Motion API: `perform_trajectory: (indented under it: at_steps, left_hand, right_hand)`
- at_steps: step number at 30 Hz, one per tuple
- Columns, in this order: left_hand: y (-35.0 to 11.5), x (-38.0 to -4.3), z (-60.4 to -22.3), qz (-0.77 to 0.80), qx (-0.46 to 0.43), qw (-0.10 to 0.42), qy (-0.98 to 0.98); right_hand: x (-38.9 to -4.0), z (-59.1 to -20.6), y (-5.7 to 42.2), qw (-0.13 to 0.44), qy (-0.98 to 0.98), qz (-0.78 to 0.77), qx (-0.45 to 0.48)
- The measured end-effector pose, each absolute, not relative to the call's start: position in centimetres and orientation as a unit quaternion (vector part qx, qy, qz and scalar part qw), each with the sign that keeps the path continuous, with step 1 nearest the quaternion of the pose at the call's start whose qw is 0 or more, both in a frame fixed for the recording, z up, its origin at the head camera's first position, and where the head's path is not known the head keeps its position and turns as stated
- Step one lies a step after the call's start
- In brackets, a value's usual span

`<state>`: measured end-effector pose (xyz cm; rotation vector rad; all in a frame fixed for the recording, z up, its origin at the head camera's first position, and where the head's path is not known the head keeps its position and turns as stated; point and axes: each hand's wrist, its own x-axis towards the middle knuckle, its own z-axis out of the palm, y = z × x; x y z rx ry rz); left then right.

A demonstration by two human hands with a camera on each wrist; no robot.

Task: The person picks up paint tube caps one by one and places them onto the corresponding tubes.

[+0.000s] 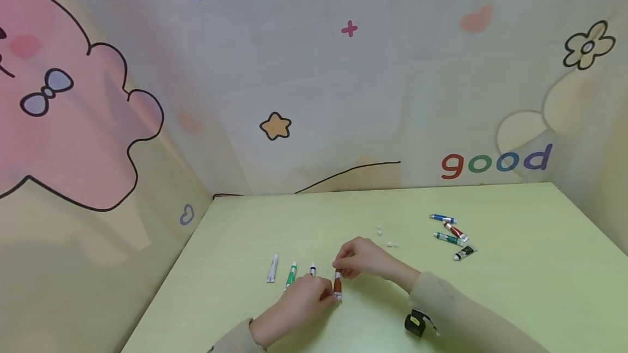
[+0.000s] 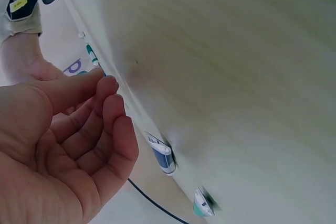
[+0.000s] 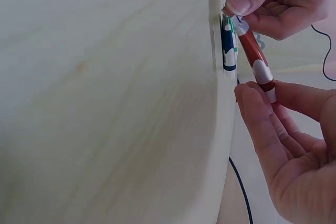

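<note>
My left hand (image 1: 305, 294) and right hand (image 1: 365, 257) hold a reddish-brown paint tube (image 1: 337, 284) between them. In the right wrist view the left fingers pinch the flat crimped end of the tube (image 3: 253, 48). The right thumb and fingers pinch its cap end. To the left of it lie a dark blue paint tube (image 1: 313, 268), partly hidden behind my left hand, a green paint tube (image 1: 291, 274) and a white paint tube (image 1: 272, 268), roughly in a row with caps pointing away.
Farther right lie a blue tube (image 1: 443, 218), a red tube (image 1: 456, 231), a green tube (image 1: 448, 238) and a black tube (image 1: 464, 253). Several small white pieces (image 1: 393, 245) sit beyond my right hand. A black device (image 1: 415, 323) is at my right sleeve. A printed cloth (image 1: 314, 80) stands behind the table.
</note>
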<state>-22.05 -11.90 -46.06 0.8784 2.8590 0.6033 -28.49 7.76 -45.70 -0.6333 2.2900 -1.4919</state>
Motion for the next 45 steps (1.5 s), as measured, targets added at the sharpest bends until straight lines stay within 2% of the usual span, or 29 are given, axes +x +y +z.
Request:
perform_trajectory:
  at_steps: [11, 19, 29, 45]
  left_hand:
    - [-11.9, -22.2, -46.0, 0.170, 0.279, 0.058, 0.943]
    - [-11.8, -22.8, -46.2, 0.145, 0.279, 0.045, 0.948]
    - [-12.0, -22.8, -46.1, 0.152, 0.292, 0.054, 0.943]
    - [-12.5, -23.4, -46.2, 0.155, 0.310, 0.037, 0.937]
  right_hand:
    - [-29.6, -45.6, 6.5, 0.188, 0.830, -0.469, -0.238]
    - [-29.9, -45.7, 5.7, 0.188, 0.846, -0.447, -0.221]
    - [-29.9, -46.0, 5.2, 0.193, 0.839, -0.469, -0.196]
    - [-30.7, -46.0, 4.7, 0.186, 0.847, -0.461, -0.191]
